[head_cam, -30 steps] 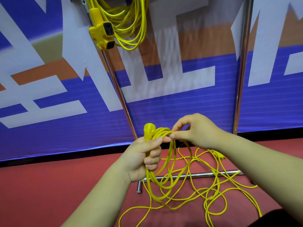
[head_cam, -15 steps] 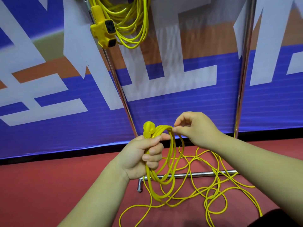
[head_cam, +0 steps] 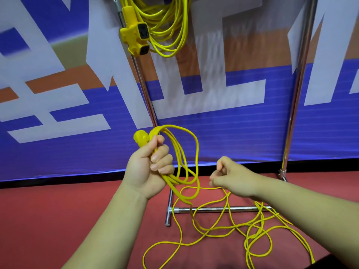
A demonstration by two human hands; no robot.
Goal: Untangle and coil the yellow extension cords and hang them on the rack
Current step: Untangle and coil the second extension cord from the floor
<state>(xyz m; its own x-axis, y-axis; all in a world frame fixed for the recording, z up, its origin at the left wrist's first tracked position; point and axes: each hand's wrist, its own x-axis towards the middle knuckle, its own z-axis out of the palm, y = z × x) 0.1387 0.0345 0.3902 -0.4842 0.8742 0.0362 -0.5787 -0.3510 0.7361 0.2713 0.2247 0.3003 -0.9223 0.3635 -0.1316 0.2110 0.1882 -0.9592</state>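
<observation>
My left hand [head_cam: 150,168] grips a small coil of yellow extension cord [head_cam: 186,162], several loops hanging from my fist with the yellow plug [head_cam: 140,137] sticking out above it. The rest of that cord [head_cam: 223,228] trails in loose tangled loops on the red floor. My right hand [head_cam: 230,178] is lower and to the right, its fingers pinching the strand that runs from the coil to the floor. A coiled yellow cord with its socket block [head_cam: 138,38] hangs from the top of the chrome rack [head_cam: 144,90].
The rack's chrome base bar [head_cam: 217,209] lies across the floor under the loose cord, with a short foot [head_cam: 168,218] at its left. A second upright [head_cam: 296,94] stands at the right. A blue, white and orange banner [head_cam: 223,131] closes off the back.
My right hand has left the top of the coil and dropped down and right along the cord. My left hand has lifted the coil, which has gained a loop.
</observation>
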